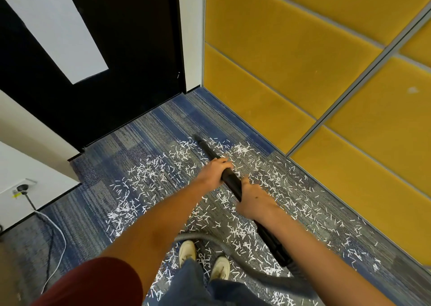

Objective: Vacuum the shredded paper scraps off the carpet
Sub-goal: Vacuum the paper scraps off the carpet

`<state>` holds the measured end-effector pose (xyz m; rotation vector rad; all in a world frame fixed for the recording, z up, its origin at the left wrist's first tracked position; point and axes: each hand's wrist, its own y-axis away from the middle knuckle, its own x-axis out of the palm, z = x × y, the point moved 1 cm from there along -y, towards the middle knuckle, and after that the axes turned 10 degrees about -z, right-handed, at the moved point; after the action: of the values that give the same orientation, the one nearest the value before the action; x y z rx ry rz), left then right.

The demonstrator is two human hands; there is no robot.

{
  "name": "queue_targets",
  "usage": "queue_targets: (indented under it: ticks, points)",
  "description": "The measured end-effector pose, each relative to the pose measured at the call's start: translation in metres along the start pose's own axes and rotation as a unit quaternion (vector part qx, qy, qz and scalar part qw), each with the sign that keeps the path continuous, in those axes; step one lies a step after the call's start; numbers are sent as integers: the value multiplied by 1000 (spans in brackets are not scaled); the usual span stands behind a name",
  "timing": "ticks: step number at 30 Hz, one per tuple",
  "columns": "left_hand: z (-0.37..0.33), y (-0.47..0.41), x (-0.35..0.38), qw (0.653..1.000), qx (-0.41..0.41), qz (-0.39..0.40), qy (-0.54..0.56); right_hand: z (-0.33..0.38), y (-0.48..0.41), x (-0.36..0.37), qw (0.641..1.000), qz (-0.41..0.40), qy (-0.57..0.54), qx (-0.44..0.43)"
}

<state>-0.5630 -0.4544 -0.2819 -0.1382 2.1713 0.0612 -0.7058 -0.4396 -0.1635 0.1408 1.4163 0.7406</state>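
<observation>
White shredded paper scraps (149, 172) lie scattered thickly over the blue-grey carpet (149, 128), from near the door back to my feet. A black vacuum wand (231, 179) slants across the middle, its nozzle tip (198, 138) resting among the farthest scraps. My left hand (215, 171) grips the wand higher up toward the nozzle. My right hand (254, 200) grips it lower down. A grey ribbed hose (210, 238) curves from the wand's rear end past my shoes.
A black door (130, 61) stands ahead to the left. Yellow padded wall panels (303, 77) run along the right. A wall socket (23, 186) at the left has a plug, with cables (56, 231) trailing over the carpet. My white shoes (203, 259) stand amid scraps.
</observation>
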Motion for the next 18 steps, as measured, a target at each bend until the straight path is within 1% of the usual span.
queue_targets:
  ticks: [4,9,18]
  points:
    - [1,13,-6,1000,-9,6,-20,2,9,3,1000,2,-2,-21]
    - [5,33,-10,999,-25,-14,-22,7,18,4,999,14,-13,-51]
    - [14,62,-13,997,-53,-43,-30,18,29,18,996,21,3,-86]
